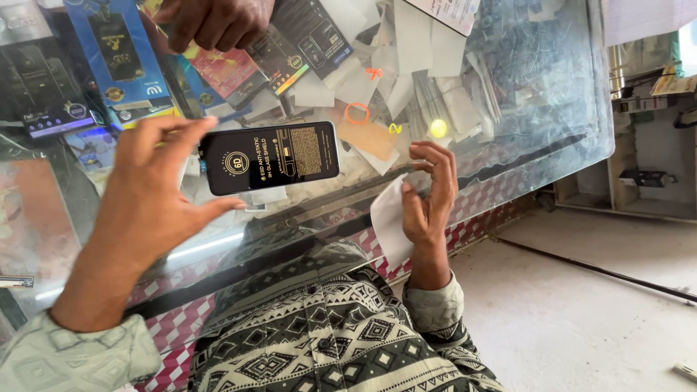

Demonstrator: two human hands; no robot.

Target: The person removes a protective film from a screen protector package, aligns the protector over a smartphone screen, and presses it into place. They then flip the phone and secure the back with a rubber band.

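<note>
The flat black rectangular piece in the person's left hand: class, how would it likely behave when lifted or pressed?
The black piece stays straight though the left hand pinches only one end, so it is probably stiff. It looks very thin, so likely light. If it is glass, as its flat, glossy look suggests, it may crack when bent.
</note>
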